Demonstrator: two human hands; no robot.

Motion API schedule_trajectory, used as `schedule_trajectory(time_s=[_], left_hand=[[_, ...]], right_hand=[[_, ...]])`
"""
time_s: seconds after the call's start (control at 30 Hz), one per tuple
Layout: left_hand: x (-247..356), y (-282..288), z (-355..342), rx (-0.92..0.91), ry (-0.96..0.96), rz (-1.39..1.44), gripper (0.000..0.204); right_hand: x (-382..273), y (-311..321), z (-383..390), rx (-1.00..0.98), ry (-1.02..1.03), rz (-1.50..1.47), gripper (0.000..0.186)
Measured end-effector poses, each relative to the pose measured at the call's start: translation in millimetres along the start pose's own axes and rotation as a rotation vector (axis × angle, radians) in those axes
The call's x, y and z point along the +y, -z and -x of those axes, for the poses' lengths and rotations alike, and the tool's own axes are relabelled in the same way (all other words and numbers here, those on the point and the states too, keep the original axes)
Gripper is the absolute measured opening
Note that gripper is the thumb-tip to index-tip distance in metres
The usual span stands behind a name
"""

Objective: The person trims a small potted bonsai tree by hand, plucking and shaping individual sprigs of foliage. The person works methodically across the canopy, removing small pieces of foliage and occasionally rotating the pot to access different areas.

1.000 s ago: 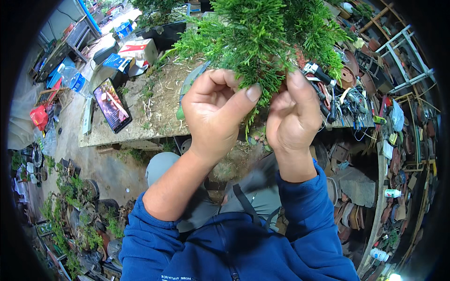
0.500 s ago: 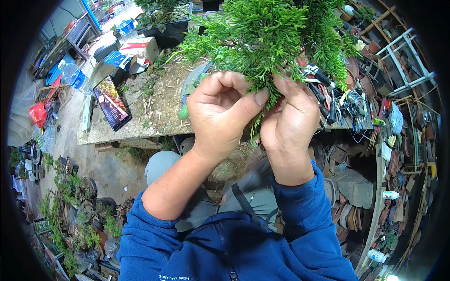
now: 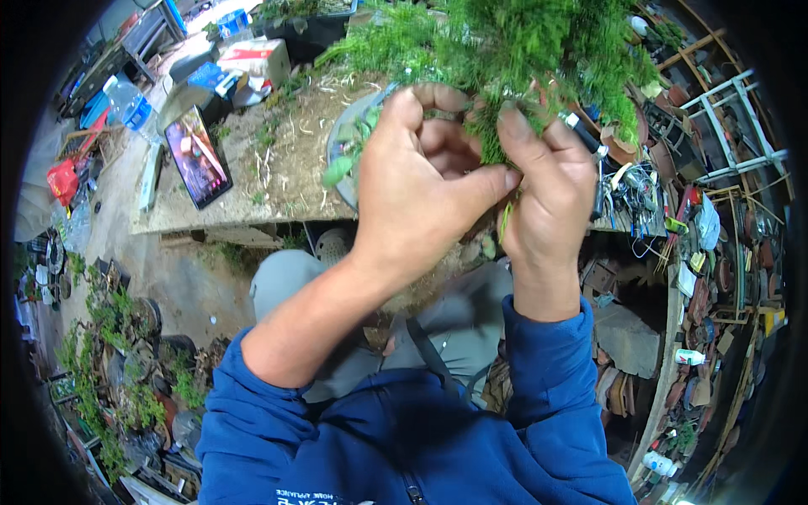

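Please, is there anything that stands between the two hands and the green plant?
Nothing visible stands in the way. The left hand and the right hand are both at the lower sprigs of the plant. The phone lies well to the left.

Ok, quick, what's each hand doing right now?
Left hand: fingers curled, thumb tip at the green sprig; whether it grips can't be told.
Right hand: partly curled, thumb at the same sprig; grip unclear.
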State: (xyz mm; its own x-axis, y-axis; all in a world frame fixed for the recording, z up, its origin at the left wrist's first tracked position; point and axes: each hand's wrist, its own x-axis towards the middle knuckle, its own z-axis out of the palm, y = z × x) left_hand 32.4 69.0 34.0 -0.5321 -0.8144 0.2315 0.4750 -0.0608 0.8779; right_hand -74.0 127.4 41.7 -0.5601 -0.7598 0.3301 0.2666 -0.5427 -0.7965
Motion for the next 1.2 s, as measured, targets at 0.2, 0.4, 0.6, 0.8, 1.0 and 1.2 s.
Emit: schedule_trajectory(time_s=[0.2, 0.4, 0.6, 0.8, 1.0, 1.2], left_hand=[[7, 14, 7, -0.012, 0.147, 0.177, 0.044], [12, 4, -9, -0.174, 0.162, 0.571, 0.026], [12, -9, -28, -0.015, 0.091, 0.411, 0.016], [6, -6, -26, 0.007, -0.038, 0.247, 0.013], [-12, 0, -22, 0.025, -0.026, 0.479, 0.005], [1, 1, -15, 0.029, 0.113, 0.756, 0.009]], right_hand=[[-22, 3, -2, 0.013, 0.104, 0.468, 0.019], [-35, 6, -5, -0.066, 0.039, 0.351, 0.017], [-32, 5, -5, -0.056, 0.084, 0.323, 0.017], [-25, -2, -6, 0.063, 0.058, 0.359, 0.016], [-18, -1, -7, 0.073, 0.098, 0.406, 0.018], [-9, 5, -5, 0.108, 0.169, 0.567, 0.019]])
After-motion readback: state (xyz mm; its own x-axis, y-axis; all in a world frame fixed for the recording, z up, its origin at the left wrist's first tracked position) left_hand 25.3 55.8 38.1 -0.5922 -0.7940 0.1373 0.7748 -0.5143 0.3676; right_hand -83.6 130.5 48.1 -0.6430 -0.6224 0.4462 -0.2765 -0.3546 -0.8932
